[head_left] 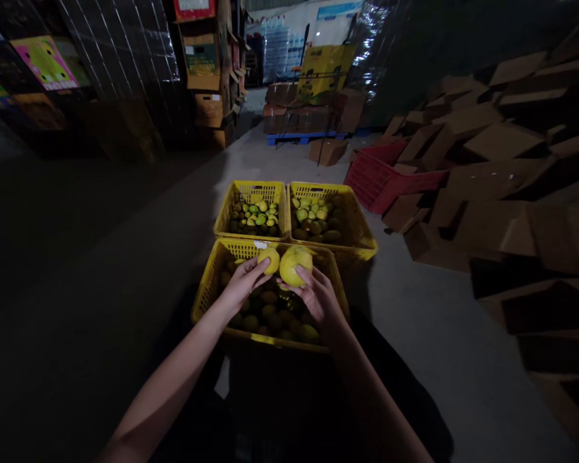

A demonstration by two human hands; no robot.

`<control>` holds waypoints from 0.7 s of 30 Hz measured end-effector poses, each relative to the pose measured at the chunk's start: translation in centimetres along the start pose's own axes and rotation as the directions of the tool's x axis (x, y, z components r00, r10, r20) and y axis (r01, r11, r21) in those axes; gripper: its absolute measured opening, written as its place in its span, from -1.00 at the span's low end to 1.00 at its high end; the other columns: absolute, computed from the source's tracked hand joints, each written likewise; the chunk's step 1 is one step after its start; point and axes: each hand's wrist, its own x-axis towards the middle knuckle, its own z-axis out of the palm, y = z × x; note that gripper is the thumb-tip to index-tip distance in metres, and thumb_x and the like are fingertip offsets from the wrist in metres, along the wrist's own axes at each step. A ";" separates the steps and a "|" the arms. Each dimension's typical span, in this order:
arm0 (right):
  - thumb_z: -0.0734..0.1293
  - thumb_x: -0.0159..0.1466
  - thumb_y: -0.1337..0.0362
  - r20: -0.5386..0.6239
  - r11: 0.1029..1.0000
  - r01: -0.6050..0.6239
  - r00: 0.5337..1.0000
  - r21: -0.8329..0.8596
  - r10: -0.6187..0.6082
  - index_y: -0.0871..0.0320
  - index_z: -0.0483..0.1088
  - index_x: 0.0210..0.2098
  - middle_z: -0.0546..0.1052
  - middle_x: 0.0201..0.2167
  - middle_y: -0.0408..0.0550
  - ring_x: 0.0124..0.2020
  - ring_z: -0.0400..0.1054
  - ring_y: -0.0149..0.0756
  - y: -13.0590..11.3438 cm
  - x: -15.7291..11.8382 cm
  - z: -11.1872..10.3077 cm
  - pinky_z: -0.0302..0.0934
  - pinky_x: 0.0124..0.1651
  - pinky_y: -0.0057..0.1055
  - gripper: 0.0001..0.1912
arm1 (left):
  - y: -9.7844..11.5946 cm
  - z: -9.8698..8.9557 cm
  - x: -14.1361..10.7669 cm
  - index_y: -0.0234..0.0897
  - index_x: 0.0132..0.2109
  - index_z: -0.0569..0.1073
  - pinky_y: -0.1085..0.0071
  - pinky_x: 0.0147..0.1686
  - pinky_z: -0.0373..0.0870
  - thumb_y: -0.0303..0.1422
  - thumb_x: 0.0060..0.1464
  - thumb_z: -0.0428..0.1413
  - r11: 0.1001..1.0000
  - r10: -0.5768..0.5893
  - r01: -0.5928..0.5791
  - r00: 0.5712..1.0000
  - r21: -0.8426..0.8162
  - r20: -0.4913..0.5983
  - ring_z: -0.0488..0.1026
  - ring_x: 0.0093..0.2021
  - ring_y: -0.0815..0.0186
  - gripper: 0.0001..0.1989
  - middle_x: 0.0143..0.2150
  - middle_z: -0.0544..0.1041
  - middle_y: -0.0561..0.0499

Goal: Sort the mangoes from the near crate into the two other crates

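My left hand [248, 280] is closed around a small yellow citrus fruit [269, 260], thumb on top and fingers beneath. A larger yellow citrus fruit [294, 262] sits in my right hand [320, 296], with the thumb pressed on its side. The two fruits are side by side, almost touching, above the near yellow crate [205, 283]. Many darker green and yellow fruits [269, 312] lie inside that crate in shadow. Behind it, a left yellow crate [222, 215] and a right yellow crate [361, 226] hold more greenish-yellow fruits.
Loose cardboard boxes [487, 173] are heaped at the right, around a red crate [374, 177]. Farther back, boxes stand on a blue pallet [302, 137]. Stacked cartons [207, 109] rise at the left rear. Grey concrete floor [183, 173] surrounds the crates.
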 end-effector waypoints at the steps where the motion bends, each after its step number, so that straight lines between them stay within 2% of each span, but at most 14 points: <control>1: 0.48 -0.05 0.10 0.000 1.000 0.000 1.000 0.002 0.000 0.15 0.44 -0.29 0.57 -0.35 -0.01 -0.32 0.49 -0.12 0.0 -0.1 0.0 0.41 -0.32 -0.21 -0.62 | 0.0 0.0 0.0 -0.30 -0.23 0.56 0.45 -0.07 0.39 -0.23 -0.12 0.28 1.000 0.005 -0.006 1.000 0.028 0.010 0.49 -0.14 0.35 -0.70 -0.15 0.56 -0.03; 4: 0.47 -0.02 0.12 0.006 1.000 -0.008 1.000 0.004 0.008 0.13 0.39 -0.21 0.57 -0.35 -0.04 -0.41 0.49 -0.19 -0.2 -0.3 0.2 0.41 -0.39 -0.27 -0.58 | 0.1 0.3 -0.2 -0.29 -0.23 0.52 0.49 -0.27 0.41 -0.13 -0.15 0.27 0.991 0.030 -0.033 0.999 0.131 0.024 0.48 -0.37 0.41 -0.63 -0.26 0.58 -0.01; 8: 0.41 0.03 0.01 0.007 0.994 -0.110 0.994 -0.014 0.111 0.11 0.31 -0.17 0.56 -0.43 -0.07 -0.61 0.44 -0.28 -0.3 -0.4 0.3 0.33 -0.58 -0.38 -0.54 | 0.2 0.6 -0.2 -0.34 -0.34 0.51 0.55 -0.55 0.25 0.04 -0.14 0.18 0.958 0.046 -0.060 0.997 0.281 0.054 0.33 -0.61 0.47 -0.52 -0.50 0.55 -0.03; 11: 0.30 0.08 -0.13 0.011 0.975 -0.219 0.975 -0.043 0.220 0.14 0.31 -0.18 0.53 -0.54 -0.07 -0.70 0.40 -0.26 -0.2 -0.3 0.1 0.23 -0.69 -0.42 -0.49 | 0.2 0.5 -0.1 -0.37 -0.37 0.52 0.51 -0.60 0.20 0.16 -0.10 0.05 0.930 -0.035 0.011 0.998 0.367 0.058 0.30 -0.67 0.41 -0.41 -0.65 0.49 -0.04; 14: 0.18 0.12 -0.22 0.022 0.947 -0.303 0.952 -0.105 0.307 0.19 0.33 -0.20 0.51 -0.62 -0.03 -0.73 0.39 -0.23 -0.1 -0.1 0.0 0.17 -0.74 -0.45 -0.41 | -0.1 0.0 0.2 -0.39 -0.44 0.51 0.48 -0.62 0.19 0.23 -0.07 -0.07 0.900 -0.090 0.076 0.996 0.428 0.013 0.28 -0.71 0.39 -0.30 -0.72 0.44 -0.08; 17: 0.09 0.18 -0.22 0.031 0.922 -0.352 0.932 -0.159 0.361 0.25 0.34 -0.20 0.52 -0.63 0.04 -0.72 0.39 -0.23 -0.2 0.0 0.0 0.15 -0.74 -0.47 -0.36 | -0.4 -0.6 0.6 -0.39 -0.54 0.47 0.49 -0.63 0.18 0.26 -0.04 -0.18 0.867 -0.100 0.099 0.995 0.488 -0.023 0.28 -0.72 0.40 -0.24 -0.73 0.43 -0.09; 21: 0.04 0.23 -0.17 0.008 0.900 -0.383 0.919 -0.208 0.393 0.29 0.34 -0.16 0.53 -0.64 0.08 -0.72 0.39 -0.25 -0.5 0.0 0.2 0.15 -0.71 -0.48 -0.36 | -0.6 -1.1 0.8 -0.39 -0.57 0.43 0.50 -0.65 0.17 0.25 0.00 -0.29 0.827 -0.118 0.126 0.992 0.548 -0.050 0.28 -0.72 0.41 -0.21 -0.73 0.42 -0.07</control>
